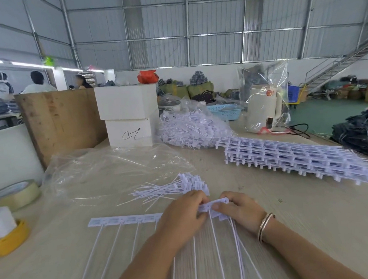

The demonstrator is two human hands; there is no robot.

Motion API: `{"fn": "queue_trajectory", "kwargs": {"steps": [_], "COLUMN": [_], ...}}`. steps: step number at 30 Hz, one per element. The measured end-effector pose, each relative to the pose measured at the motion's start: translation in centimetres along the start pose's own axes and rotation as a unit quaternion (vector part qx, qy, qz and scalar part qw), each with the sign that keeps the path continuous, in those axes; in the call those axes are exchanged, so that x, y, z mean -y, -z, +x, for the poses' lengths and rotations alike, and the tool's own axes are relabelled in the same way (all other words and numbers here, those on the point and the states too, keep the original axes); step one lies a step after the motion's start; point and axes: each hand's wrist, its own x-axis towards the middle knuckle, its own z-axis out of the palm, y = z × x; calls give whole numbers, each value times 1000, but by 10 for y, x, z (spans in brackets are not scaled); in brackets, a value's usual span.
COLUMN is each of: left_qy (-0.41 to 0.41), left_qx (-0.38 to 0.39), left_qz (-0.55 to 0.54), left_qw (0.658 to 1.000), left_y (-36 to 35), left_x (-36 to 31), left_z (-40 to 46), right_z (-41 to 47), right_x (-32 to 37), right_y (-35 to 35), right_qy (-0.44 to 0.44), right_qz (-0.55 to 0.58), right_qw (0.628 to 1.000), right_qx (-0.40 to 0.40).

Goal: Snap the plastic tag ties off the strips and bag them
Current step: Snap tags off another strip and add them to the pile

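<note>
A white strip of tag ties point(123, 220) lies across the wooden table in front of me, its thin tails running toward me. My left hand point(184, 215) grips the strip near its right end. My right hand point(238, 209) pinches a few snapped-off tag heads point(218, 203) right beside it, their tails hanging down. Just beyond my hands sits a small pile of loose ties point(177, 187). An empty clear plastic bag point(107, 171) lies flat to the left of that pile.
A stack of full strips point(300, 159) lies at the right. A filled bag of ties point(191, 128) and two white boxes point(129, 115) stand behind. A tape roll point(15, 194) and a yellow-based object point(4, 234) sit at the left edge.
</note>
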Motion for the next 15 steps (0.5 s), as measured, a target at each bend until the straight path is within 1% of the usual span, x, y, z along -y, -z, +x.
{"fn": "queue_trajectory", "kwargs": {"steps": [6,10,12,15], "left_qy": [0,-4,9,44], "left_qx": [-18,-12,-10,-8], "left_qz": [-50,-73,-112,-206], "left_qw": [999,997,994,978], "left_y": [-2,-2,-1,0], "left_x": [7,5,6,7], "left_z": [2,3,3,3], "right_z": [-1,-1,0,-2], "right_x": [1,-2,-2,-2], "right_y": [1,2,2,1], "right_qy": [30,36,40,63], "right_qz": [2,14,18,28], "right_qw": [1000,999,999,997], "right_qx": [0,-15,-20,-31]}}
